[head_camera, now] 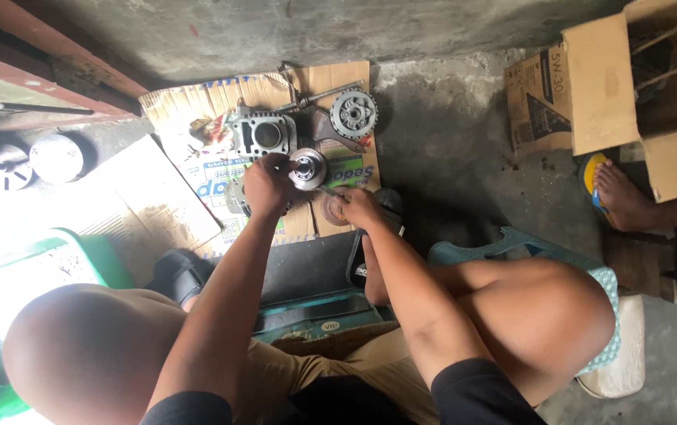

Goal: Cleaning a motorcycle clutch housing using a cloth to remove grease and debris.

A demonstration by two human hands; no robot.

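My left hand (pixel 266 185) grips a round metal engine part (pixel 309 168), holding it just above a flattened cardboard sheet (pixel 220 102) on the floor. My right hand (pixel 356 206) holds a thin metal tool (pixel 329 191) whose tip touches the side of that part. Behind the hands lie a finned engine cylinder (pixel 262 134) and a round toothed clutch gear (pixel 353 113) on the cardboard.
A long metal shaft (pixel 315 97) lies at the cardboard's far edge. Open cardboard boxes (pixel 590 94) stand at the right, beside another person's sandalled foot (pixel 617 193). A green plastic stool (pixel 8 315) is at the left, a teal one (pixel 511 244) under my leg.
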